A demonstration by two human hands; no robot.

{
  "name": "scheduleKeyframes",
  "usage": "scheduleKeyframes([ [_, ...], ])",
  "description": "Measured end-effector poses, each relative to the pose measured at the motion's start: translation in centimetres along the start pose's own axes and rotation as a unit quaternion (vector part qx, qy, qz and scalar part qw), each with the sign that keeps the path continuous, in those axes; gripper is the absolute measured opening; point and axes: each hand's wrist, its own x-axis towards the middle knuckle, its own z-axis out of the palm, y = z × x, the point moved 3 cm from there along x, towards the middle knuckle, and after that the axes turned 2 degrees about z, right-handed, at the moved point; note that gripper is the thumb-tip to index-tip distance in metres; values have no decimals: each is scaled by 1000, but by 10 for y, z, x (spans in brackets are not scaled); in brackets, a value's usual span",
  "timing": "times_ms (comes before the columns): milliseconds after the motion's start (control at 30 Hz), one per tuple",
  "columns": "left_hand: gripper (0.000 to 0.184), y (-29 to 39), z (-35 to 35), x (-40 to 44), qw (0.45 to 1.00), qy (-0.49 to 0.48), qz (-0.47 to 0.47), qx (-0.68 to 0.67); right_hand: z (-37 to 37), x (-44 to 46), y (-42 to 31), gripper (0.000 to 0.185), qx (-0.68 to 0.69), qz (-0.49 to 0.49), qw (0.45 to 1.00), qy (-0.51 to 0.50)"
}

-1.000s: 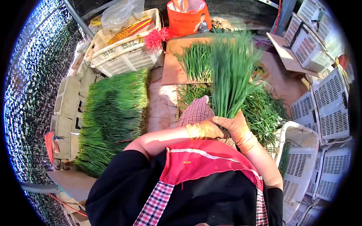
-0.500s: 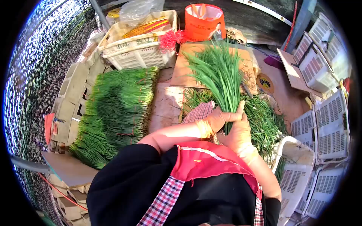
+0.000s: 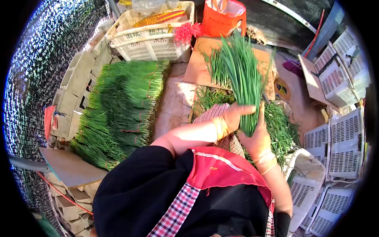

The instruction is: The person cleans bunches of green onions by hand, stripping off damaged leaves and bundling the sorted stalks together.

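My left hand (image 3: 233, 117), in an orange glove, is wrapped round a bunch of green chives (image 3: 246, 75) from the left, its thumb across the stalks. Against the bunch's lower right side is my right hand (image 3: 257, 136), gloved too, thumb on one side and fingers up along the stalks. The bunch stands with its leaf tips pointing away from me. Behind it, a smaller bundle of chives (image 3: 218, 67) lies on a brown board (image 3: 196, 63). Loose chives (image 3: 281, 126) are heaped under and right of my hands.
Tied chive bundles (image 3: 126, 106) lie in rows to the left. At the back stand a white crate (image 3: 154, 49) with a pink-red tuft of string (image 3: 187, 33) on its corner, and an orange bag (image 3: 223, 21). More white crates (image 3: 347, 142) line the right; another (image 3: 304, 185) stands near my right arm.
The bunch and both hands have shifted slightly right. My hands, together at the stalks before, have moved apart, with the stalk ends now showing between them. The smaller bundle on the board has come into sight.
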Motion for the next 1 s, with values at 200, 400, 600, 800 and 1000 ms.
scheduleKeyframes([
  [200, 39, 96, -46, 25, 981, 118, 149, -38, 42, 89, -52, 101, 57, -186, 980, 47],
  [400, 39, 147, -151, 58, 957, 223, 184, 32, 123, 180, -52, 82, 134, -136, 981, -43],
  [600, 32, 157, -153, 144, 897, 298, 4, 327, 144, 294, 36, 75, 112, -73, 989, -56],
  [800, 56, 109, -227, 208, 654, 300, -204, 664, 157, 331, 106, 67, -214, 25, 970, -112],
  [1000, 86, 110, -224, 192, 736, 397, -158, 525, 134, 322, 100, 58, -10, -12, 1000, 5],
])
